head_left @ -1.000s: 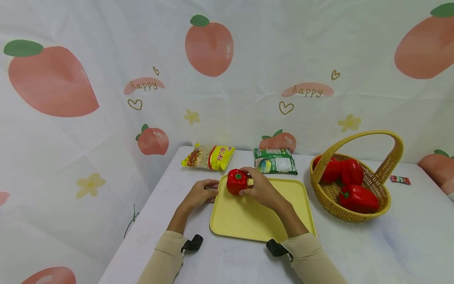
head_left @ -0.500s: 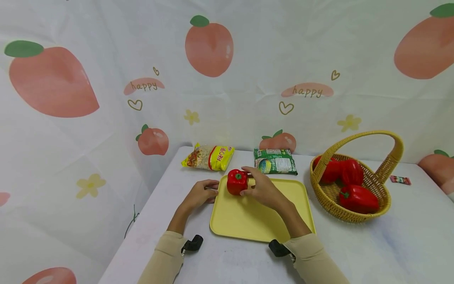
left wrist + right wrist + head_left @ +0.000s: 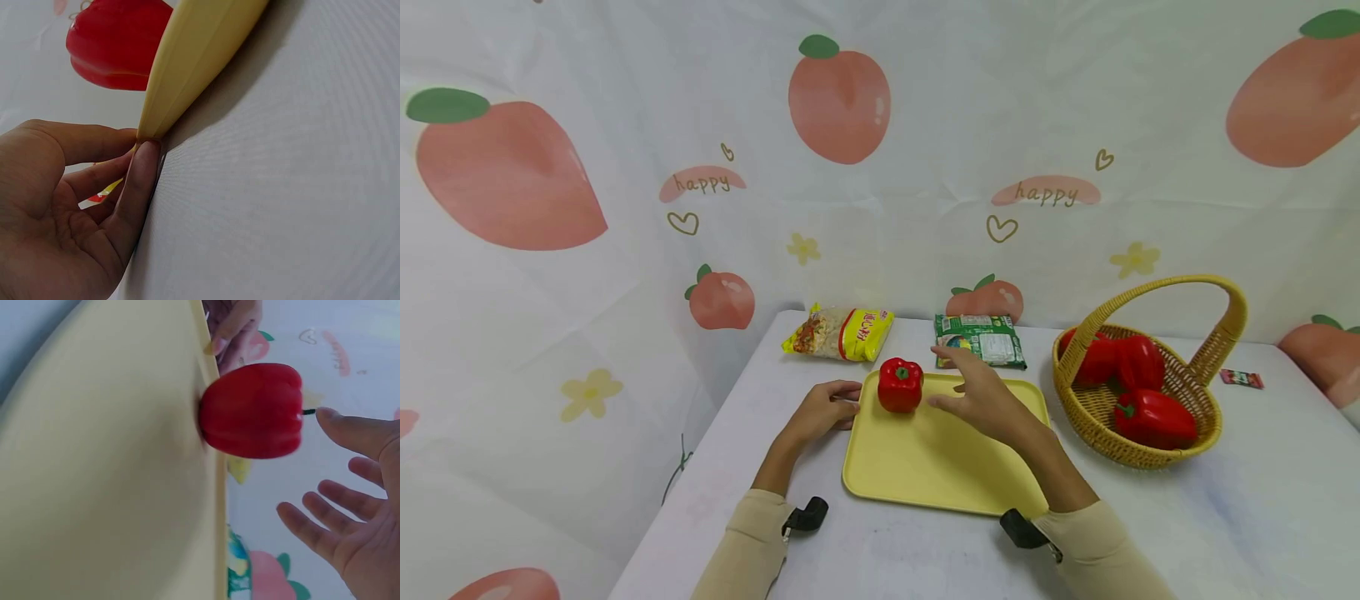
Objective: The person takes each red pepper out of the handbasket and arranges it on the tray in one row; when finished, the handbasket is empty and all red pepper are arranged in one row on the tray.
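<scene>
A red bell pepper (image 3: 900,385) stands upright, stem up, on the back left part of a yellow tray (image 3: 925,467). My left hand (image 3: 822,410) is at the tray's left edge; in the left wrist view, thumb and fingers (image 3: 143,172) pinch the rim. To the right of the pepper, over the tray, is my right hand (image 3: 988,400). Its fingers are spread and hold nothing. In the right wrist view a gap separates most of this hand (image 3: 369,519) from the pepper (image 3: 253,412), the thumb tip lying near the stem.
Right of the tray, a yellow wicker basket (image 3: 1078,421) with a tall handle holds several red bell peppers (image 3: 1156,418). Behind the tray lie a yellow food packet (image 3: 842,333) and a green packet (image 3: 992,343). A small red wrapper (image 3: 1242,378) lies at far right.
My right hand has let go of the bell pepper and drawn back to the right. The pepper stays standing on the tray. My left hand keeps its place.
</scene>
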`<state>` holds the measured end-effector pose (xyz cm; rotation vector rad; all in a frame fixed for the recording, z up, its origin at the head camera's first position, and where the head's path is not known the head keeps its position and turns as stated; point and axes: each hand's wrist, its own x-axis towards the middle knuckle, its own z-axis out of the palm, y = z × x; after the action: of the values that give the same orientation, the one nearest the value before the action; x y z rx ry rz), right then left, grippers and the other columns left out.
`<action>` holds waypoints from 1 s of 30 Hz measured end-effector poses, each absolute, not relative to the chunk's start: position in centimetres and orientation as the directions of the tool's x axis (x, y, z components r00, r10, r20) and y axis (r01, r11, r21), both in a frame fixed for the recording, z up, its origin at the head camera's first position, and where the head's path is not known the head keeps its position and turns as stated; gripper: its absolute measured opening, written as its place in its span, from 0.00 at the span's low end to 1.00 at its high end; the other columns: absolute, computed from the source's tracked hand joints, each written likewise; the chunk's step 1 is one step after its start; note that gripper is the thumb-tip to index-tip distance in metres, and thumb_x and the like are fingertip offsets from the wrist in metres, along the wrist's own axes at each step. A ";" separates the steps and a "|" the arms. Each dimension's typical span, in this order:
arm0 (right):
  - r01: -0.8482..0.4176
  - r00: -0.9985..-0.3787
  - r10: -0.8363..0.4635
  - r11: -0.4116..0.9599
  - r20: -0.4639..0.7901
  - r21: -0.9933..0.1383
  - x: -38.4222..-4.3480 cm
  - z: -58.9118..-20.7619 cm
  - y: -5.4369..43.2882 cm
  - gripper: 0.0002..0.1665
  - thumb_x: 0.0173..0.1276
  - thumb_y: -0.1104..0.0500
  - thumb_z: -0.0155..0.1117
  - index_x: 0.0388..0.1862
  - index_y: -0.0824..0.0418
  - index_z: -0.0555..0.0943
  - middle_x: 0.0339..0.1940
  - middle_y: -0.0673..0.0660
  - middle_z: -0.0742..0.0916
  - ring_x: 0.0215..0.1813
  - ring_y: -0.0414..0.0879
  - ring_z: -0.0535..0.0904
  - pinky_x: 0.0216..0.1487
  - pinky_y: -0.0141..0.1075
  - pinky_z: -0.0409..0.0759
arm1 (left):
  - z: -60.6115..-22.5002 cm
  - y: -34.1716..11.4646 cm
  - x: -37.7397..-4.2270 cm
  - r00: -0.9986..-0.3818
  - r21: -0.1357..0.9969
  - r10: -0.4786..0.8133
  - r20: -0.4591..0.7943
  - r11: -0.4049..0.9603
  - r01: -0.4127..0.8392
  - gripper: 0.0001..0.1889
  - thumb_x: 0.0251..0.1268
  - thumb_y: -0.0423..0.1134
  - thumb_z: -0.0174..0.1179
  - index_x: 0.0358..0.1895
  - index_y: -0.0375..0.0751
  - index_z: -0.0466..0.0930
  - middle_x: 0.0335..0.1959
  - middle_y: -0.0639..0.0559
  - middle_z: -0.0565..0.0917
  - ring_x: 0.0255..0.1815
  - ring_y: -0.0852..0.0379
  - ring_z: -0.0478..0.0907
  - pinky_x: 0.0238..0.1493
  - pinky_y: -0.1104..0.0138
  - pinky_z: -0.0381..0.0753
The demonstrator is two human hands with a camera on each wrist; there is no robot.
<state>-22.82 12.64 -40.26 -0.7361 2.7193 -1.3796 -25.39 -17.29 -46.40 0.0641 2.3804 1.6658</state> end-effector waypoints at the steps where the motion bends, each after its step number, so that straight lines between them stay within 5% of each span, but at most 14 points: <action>1: -0.416 -0.887 -0.408 0.511 0.214 -0.752 -22.6 -40.1 13.0 0.47 0.70 0.60 0.76 0.82 0.63 0.64 0.77 0.64 0.74 0.75 0.65 0.72 0.65 0.59 0.83 | -46.4 -17.3 -25.4 -0.971 0.931 0.170 -0.167 0.351 -0.099 0.24 0.71 0.32 0.63 0.68 0.34 0.80 0.59 0.42 0.85 0.47 0.57 0.85 0.45 0.65 0.91; 18: -0.610 -0.783 -0.370 0.610 0.500 -0.505 -18.1 -38.7 20.2 0.37 0.63 0.66 0.80 0.70 0.60 0.78 0.62 0.57 0.85 0.60 0.55 0.82 0.49 0.47 0.91 | -46.8 -17.3 -25.7 -0.970 0.930 0.167 -0.178 0.351 -0.110 0.24 0.72 0.32 0.63 0.69 0.34 0.79 0.60 0.41 0.85 0.50 0.56 0.86 0.47 0.64 0.91; 25: -0.620 -0.742 -0.343 0.677 0.576 -0.396 -16.5 -39.1 23.9 0.39 0.56 0.68 0.83 0.68 0.62 0.80 0.61 0.57 0.86 0.54 0.44 0.82 0.54 0.17 0.80 | -46.8 -17.4 -25.7 -0.969 0.931 0.170 -0.180 0.347 -0.112 0.24 0.72 0.32 0.62 0.70 0.34 0.79 0.61 0.41 0.84 0.50 0.56 0.85 0.48 0.63 0.91; 30: -0.607 -0.741 -0.310 0.687 0.596 -0.399 -15.6 -39.2 26.4 0.42 0.52 0.70 0.84 0.68 0.60 0.81 0.61 0.57 0.86 0.60 0.36 0.78 0.59 0.11 0.72 | -46.8 -17.4 -25.7 -0.968 0.932 0.172 -0.180 0.345 -0.112 0.24 0.72 0.32 0.63 0.70 0.34 0.79 0.61 0.40 0.84 0.50 0.56 0.85 0.48 0.63 0.91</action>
<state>-15.61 26.39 -39.21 -0.9762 3.3275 -1.1243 -25.66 -17.41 -46.76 0.0532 2.3631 1.6673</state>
